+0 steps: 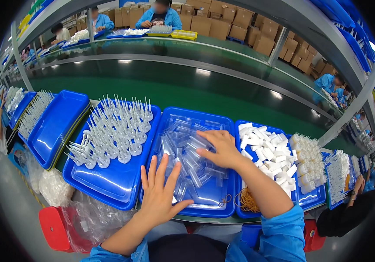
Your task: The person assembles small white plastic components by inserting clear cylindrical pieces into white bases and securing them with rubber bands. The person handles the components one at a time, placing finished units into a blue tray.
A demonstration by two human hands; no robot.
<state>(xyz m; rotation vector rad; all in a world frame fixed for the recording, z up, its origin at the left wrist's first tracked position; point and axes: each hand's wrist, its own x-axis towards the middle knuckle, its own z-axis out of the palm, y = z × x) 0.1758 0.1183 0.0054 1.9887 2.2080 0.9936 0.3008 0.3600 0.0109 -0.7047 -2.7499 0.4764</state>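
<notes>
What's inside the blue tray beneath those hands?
Mostly clear tube-like pieces, loosely piled. The left hand and right hand cover part of the tray; whatever's beneath them is hidden.

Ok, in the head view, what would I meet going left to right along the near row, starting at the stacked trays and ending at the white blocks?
Stacked trays, white stemmed pieces, clear plastic tubes, white blocks.

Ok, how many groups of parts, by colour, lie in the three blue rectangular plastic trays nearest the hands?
White: 2 (thin-stemmed plastic parts; small rectangular blocks)
Clear: 1 (straight plastic tubes)
Tan: 1 (thin looped bands)
Total: 4 groups; single pieces overlap too much to count.
</notes>
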